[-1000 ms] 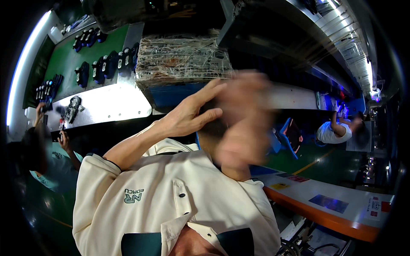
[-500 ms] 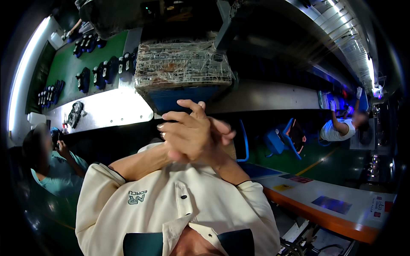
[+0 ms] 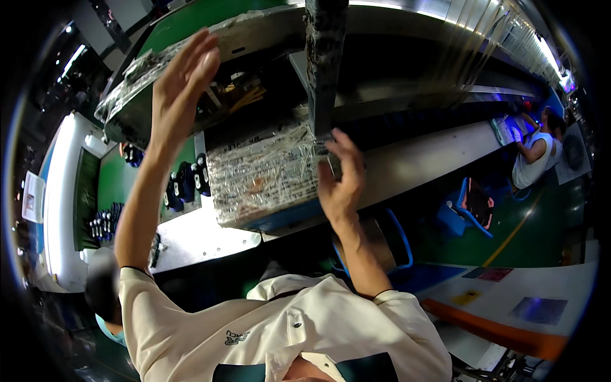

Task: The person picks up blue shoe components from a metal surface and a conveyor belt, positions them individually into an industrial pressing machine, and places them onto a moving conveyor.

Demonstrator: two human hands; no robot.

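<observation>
My left hand (image 3: 183, 83) is stretched far forward, with its fingers extended and nothing visible in them. It is in front of or over the edge of a raised grey housing (image 3: 137, 95) partly covered in crinkled film; I cannot tell if it touches. My right hand (image 3: 344, 178) holds nothing, its thumb and fingers apart. It is beside the right end of a box-shaped block (image 3: 267, 178) with a worn, film-covered top and a blue front. An upright grey post (image 3: 324, 76) rises just beyond the right fingertips.
Dark shoe-like pieces (image 3: 184, 181) stand on a green surface to the left. A pale metal bench edge (image 3: 203, 245) runs before me. Blue-framed chairs (image 3: 468, 207) are at the right, near an orange-edged table (image 3: 496, 325). One person (image 3: 534, 153) sits far right; another (image 3: 105, 286) is at left.
My hands were together in front of my chest. They have moved apart and forward, the left one further out and up. The view has shifted too.
</observation>
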